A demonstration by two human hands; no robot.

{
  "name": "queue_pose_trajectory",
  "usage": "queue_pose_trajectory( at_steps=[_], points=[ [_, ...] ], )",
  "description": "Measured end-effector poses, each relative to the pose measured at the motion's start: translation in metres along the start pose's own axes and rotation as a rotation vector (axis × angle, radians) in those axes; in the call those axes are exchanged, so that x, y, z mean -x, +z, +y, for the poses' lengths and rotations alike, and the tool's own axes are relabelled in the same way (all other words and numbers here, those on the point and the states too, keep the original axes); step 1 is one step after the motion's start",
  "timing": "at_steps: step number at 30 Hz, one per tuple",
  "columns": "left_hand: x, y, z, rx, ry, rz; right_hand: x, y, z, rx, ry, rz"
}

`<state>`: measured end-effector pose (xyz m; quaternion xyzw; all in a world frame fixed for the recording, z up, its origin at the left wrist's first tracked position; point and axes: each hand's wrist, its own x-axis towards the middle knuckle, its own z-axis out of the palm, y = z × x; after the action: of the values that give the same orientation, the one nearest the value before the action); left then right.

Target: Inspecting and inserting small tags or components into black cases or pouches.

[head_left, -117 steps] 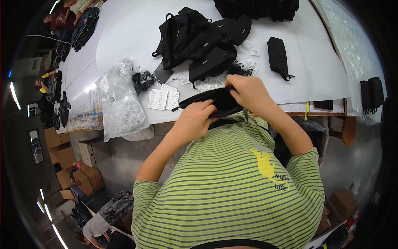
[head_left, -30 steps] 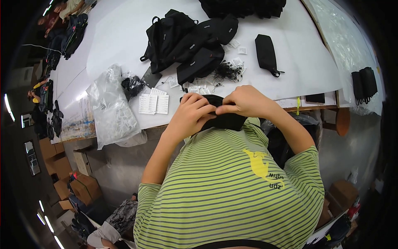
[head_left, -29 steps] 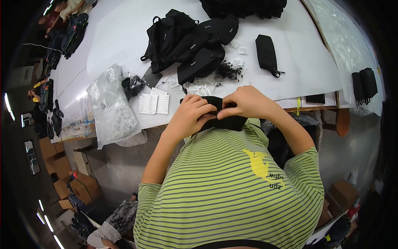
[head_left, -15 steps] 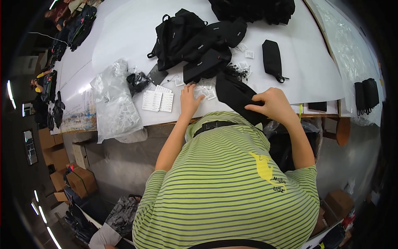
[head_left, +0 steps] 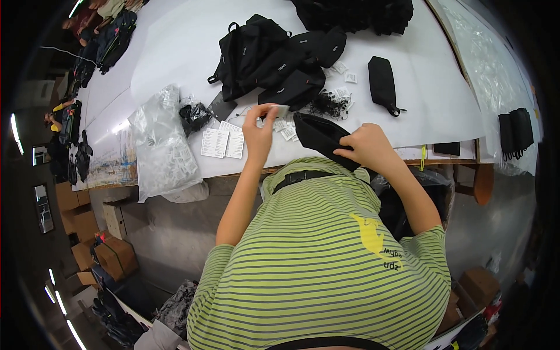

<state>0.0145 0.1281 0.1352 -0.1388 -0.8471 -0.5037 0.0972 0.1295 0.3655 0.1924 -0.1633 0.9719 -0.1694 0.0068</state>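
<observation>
My left hand [head_left: 259,135] pinches a small white packet [head_left: 280,109] between thumb and fingers, raised just above the table. With my right hand [head_left: 366,149] I grip the near right end of a black fabric pouch [head_left: 318,134], whose mouth gapes toward the left hand. Between the two hands lie several more small white packets [head_left: 287,129] on the table. Just beyond the pouch is a tangle of thin black cords [head_left: 329,107] with white tags. A pile of black pouches [head_left: 280,61] rises behind that, and one flat black pouch [head_left: 382,84] lies alone to the right.
To the left, a clear plastic bag [head_left: 166,146] full of small white pieces sits at the table edge, next to printed white label sheets [head_left: 223,142] and a small bag of black bits [head_left: 193,116]. More black pouches [head_left: 516,134] lie far right. Other people work at the far left.
My left hand has lifted a small white packet from the loose ones on the table. The right hand and the black pouch have shifted a little to the left, and the pouch's mouth shows wider.
</observation>
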Motion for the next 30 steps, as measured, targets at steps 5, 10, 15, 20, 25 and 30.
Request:
queue_pose_trajectory(
  at_steps=[5, 10, 15, 20, 25, 30],
  points=[
    [0.008, -0.010, 0.074, -0.407, 0.546, -0.355, -0.014, -0.004, -0.010, -0.020, -0.088, 0.092],
    [0.013, -0.010, 0.048, 0.206, 0.086, -0.091, -0.022, -0.022, -0.019, -0.037, -0.078, 0.301],
    [0.029, -0.002, 0.037, 1.473, -0.747, -0.329, -0.029, -0.020, -0.040, -0.202, -0.094, 0.496],
    [0.013, -0.003, 0.065, 1.306, -0.824, -0.092, -0.025, 0.004, -0.056, -0.868, 0.325, 0.711],
    [0.005, -0.010, 0.086, 1.183, -0.706, -0.089, -0.020, 0.031, -0.044, -1.419, 0.481, 0.489],
    [0.006, -0.011, 0.095, 1.143, -0.669, -0.113, -0.020, 0.026, -0.044, -1.478, 0.519, 0.295]
  ],
)
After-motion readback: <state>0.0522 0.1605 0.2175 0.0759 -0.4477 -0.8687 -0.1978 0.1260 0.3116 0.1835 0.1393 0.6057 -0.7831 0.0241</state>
